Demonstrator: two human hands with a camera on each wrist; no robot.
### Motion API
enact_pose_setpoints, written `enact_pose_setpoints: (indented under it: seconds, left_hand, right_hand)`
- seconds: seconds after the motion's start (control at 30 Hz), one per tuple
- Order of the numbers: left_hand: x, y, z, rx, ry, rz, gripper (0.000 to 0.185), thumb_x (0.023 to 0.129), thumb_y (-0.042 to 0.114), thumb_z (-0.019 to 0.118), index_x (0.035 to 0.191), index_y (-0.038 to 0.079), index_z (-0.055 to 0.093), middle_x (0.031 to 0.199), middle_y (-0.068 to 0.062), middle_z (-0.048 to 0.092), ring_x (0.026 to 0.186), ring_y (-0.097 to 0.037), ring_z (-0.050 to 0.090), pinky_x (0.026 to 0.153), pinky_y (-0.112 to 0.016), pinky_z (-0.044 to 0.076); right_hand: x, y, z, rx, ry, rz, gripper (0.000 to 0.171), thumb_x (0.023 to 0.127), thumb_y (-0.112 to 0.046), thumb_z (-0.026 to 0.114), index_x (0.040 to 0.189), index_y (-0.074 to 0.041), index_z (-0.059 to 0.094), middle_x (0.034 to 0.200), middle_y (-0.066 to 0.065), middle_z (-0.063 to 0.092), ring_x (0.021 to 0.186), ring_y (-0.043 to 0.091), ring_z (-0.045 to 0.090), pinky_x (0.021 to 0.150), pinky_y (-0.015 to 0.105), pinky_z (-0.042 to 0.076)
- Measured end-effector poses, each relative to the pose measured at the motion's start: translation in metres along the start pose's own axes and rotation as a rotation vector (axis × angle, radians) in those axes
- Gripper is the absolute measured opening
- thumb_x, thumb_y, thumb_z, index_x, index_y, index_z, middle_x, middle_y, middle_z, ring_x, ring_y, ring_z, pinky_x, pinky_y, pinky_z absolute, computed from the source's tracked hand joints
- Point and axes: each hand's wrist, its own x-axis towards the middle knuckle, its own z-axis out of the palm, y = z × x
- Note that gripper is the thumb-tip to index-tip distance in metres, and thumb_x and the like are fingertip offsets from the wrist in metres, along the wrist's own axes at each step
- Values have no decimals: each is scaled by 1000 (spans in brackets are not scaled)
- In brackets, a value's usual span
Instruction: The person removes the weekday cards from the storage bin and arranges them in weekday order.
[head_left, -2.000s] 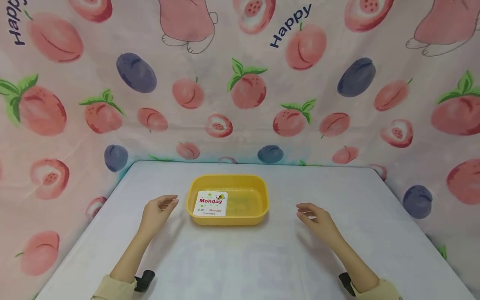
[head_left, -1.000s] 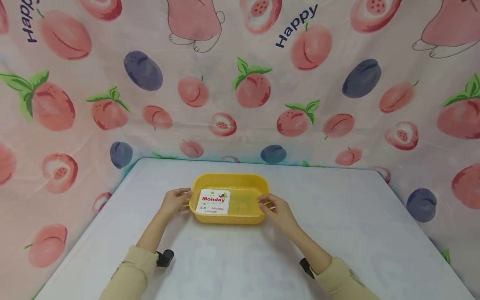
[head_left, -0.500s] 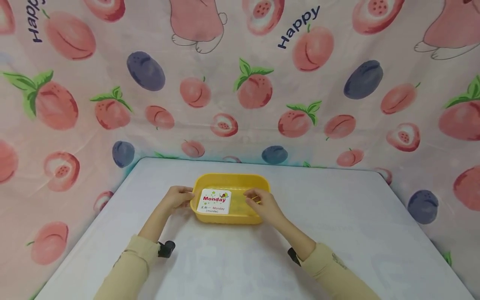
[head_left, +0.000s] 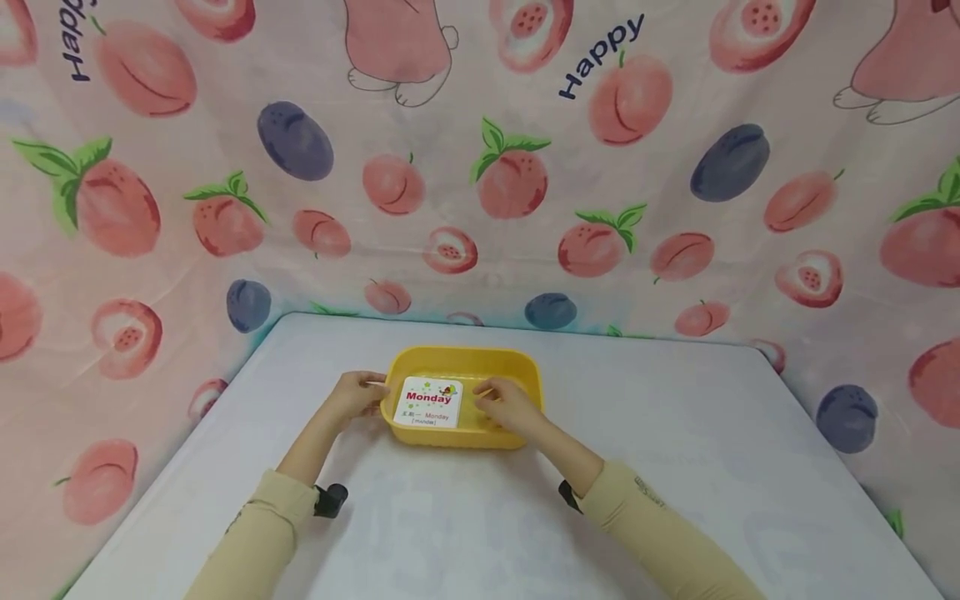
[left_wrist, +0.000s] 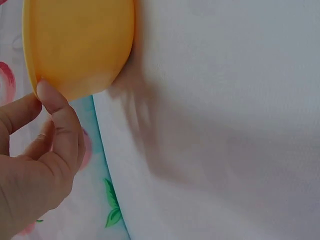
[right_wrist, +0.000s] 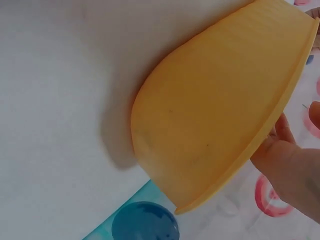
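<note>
A yellow plastic basket [head_left: 457, 437], shallow and with rounded corners, sits on the white table. Inside it, toward the left, lies a white card [head_left: 427, 407] printed "Monday" in red. My left hand [head_left: 352, 396] is at the basket's left end; in the left wrist view its thumb and a finger pinch the rim. Over the right half of the basket reaches my right hand [head_left: 513, 404], fingers loosely bent, fingertips just right of the card and nothing held. The right wrist view shows this hand [right_wrist: 285, 160] partly hidden behind the basket wall.
The white table [head_left: 675, 467] stretches around the basket. A cloth backdrop [head_left: 525, 275] with peaches, plums and rabbits hangs behind and at both sides. Black wrist cameras protrude below both beige sleeves [head_left: 262, 525].
Both hands have come inward from either side of the basket. The left now pinches the rim; the right has crossed the right rim and moved left toward the card.
</note>
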Motion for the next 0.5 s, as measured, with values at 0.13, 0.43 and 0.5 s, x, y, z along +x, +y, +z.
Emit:
enact_pose_setpoints:
  seconds: [0.13,0.43,0.5]
  left_hand:
    - [0,-2,-3,-123,-40,-24,45,93,7,55,134,-8,44,91,-7,64,67,-5,58,63,-20,53]
    - [2,2,-7,-222,-89,-75,52,92,4,56,139,-6,37,77,2,60,64,-4,56,62,-17,52]
    - [3,3,-7,-166,-85,-85,54,91,5,58,140,-4,38,80,1,60,65,-4,57,64,-19,53]
  right_hand:
    - [11,-5,5,84,-50,135,32,94,-17,55,122,-1,56,107,14,61,90,29,62,75,32,56]
    - [25,-9,10,252,-83,321,35,96,-20,54,122,2,53,111,15,59,93,26,60,84,34,55]
    - [26,-9,11,306,-74,357,34,95,-18,55,122,2,54,116,17,57,91,25,57,87,33,53]
